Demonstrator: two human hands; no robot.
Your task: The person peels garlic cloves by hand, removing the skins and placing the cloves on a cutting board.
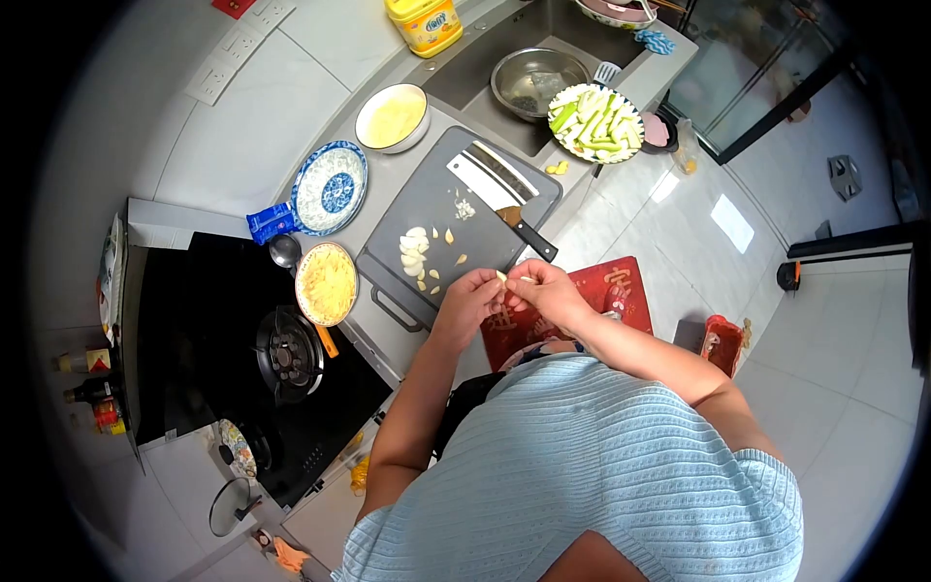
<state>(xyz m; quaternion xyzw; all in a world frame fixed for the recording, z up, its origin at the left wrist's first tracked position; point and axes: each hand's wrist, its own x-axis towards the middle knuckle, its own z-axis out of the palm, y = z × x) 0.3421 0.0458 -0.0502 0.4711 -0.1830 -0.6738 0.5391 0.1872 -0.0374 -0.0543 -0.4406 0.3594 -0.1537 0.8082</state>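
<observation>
My left hand (471,303) and my right hand (545,292) meet just past the near edge of the grey cutting board (388,247). Between their fingertips is a small pale garlic clove (501,276), pinched from both sides. On the board lie a pile of peeled garlic cloves (413,250), a few unpeeled cloves (461,259) and a small heap of chopped garlic (465,209). A cleaver (490,175) rests flat across the board's far right part, its dark handle pointing towards my right hand.
Left of the board stand a bowl of yellow shreds (327,283), a blue-patterned plate (331,188) and a gas hob (289,356). Behind are a white bowl (393,118) and a sink with a metal basin (535,80). A plate of cut green vegetable (595,123) sits at the counter edge.
</observation>
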